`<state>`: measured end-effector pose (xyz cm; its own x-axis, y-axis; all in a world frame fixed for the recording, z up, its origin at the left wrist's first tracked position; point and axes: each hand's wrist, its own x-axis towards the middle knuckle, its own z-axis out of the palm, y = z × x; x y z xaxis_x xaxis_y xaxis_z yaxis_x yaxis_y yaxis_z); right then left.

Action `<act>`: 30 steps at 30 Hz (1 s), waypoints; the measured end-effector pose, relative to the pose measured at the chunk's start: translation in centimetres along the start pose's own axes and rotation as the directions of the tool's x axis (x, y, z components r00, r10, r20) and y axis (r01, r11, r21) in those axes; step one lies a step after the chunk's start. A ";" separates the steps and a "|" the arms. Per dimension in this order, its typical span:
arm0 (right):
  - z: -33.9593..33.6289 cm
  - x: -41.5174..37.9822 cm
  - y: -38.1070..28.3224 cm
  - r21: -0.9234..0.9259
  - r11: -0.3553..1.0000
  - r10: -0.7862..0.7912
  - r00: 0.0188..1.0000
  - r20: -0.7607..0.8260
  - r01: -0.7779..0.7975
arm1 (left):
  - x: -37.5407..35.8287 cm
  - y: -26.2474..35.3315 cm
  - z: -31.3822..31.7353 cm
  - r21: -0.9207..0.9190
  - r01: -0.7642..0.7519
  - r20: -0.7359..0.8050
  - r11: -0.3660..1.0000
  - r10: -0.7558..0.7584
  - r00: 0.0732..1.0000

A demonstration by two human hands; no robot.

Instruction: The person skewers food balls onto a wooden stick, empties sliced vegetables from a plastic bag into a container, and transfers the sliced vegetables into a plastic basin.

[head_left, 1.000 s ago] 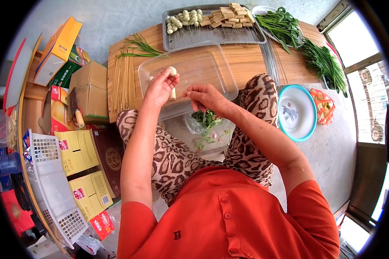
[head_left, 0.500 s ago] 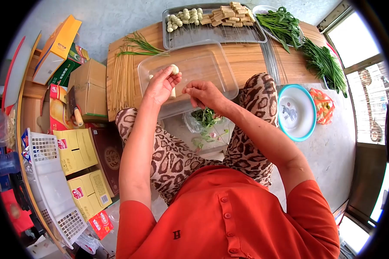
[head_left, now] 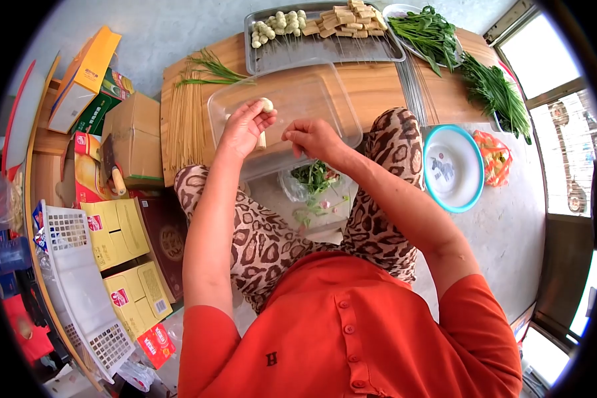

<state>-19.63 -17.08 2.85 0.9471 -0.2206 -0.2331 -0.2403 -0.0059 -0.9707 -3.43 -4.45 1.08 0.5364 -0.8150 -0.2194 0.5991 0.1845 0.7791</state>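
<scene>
Between the fingertips of my left hand [head_left: 247, 126] is a small pale ball [head_left: 266, 105], perhaps a fish ball. To its right, my right hand [head_left: 312, 139] is closed in a pinch; anything thin in it is too fine to make out. Both hands are above a clear plastic tub [head_left: 298, 86] on the wooden table. A pale stick-shaped piece [head_left: 262, 140] shows beside my left hand, in the tub. Behind the tub, a metal tray [head_left: 325, 58] bears skewered pale balls [head_left: 278, 28] and a pile of skewered tan rolls [head_left: 351, 20].
Bamboo skewers [head_left: 186, 126] and green stalks [head_left: 215, 69] lie on the left of the table, thin metal skewers [head_left: 414, 89] on the right. Leafy greens [head_left: 426, 36] and chives [head_left: 497, 96] are farther right. A blue-rimmed basin [head_left: 453, 169] stands beside my knee; cardboard boxes [head_left: 134, 139] stand left.
The whole view has shifted slightly. Both hands keep nearly the same pose, with the ball still in my left fingertips.
</scene>
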 end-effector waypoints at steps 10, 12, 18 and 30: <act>-0.8 0.3 -0.1 0.080 0.997 0.009 0.998 -0.068 -0.004 | 1.5 3.8 -3.7 0.608 0.100 -0.247 0.788 0.068 0.967; -0.9 0.4 -0.3 0.096 0.995 0.002 0.999 -0.051 0.003 | 1.8 3.8 -5.8 0.778 0.180 -0.339 0.602 0.161 0.927; -0.9 0.2 -0.1 0.096 0.995 0.002 1.000 -0.016 0.000 | 0.8 0.0 -5.4 0.791 0.374 -0.303 -0.484 0.222 0.927; -0.6 -0.9 -0.1 -0.022 0.999 -0.029 0.999 -0.021 0.029 | 1.4 -1.9 -5.5 0.941 0.218 -0.166 -0.257 0.208 0.964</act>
<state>-20.60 -17.49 3.19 0.9490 -0.2412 -0.2031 -0.2174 -0.0339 -0.9755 -0.59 -2.94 -3.95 0.7402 -0.6561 -0.1471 -0.5971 -0.7421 0.3046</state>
